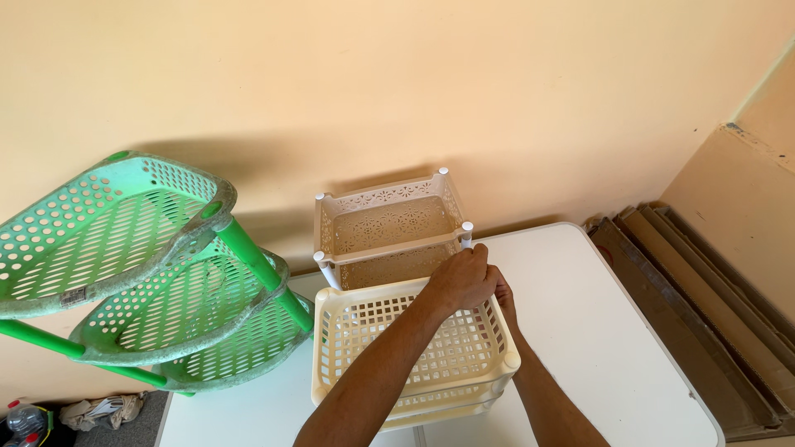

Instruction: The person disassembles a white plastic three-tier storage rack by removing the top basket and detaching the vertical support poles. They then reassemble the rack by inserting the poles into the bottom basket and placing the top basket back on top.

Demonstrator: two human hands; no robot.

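A stack of cream plastic baskets [414, 377] stands on a white table [596, 331]. Behind it and touching it is a beige tiered rack [385, 223] with white corner posts. My left hand [462, 277] reaches across the cream stack and is closed around the lower part of the rack's near right post [466, 233], at the stack's far right corner. My right hand [503, 296] is pressed against that same corner, just under and behind the left hand. Its fingers are mostly hidden.
A green three-tier corner rack [141, 273] lies tilted at the table's left side, leaning toward the wall. Flat brown cardboard sheets [704, 306] lean against the right wall. A plastic bottle [23, 418] and crumpled paper lie on the floor at the lower left.
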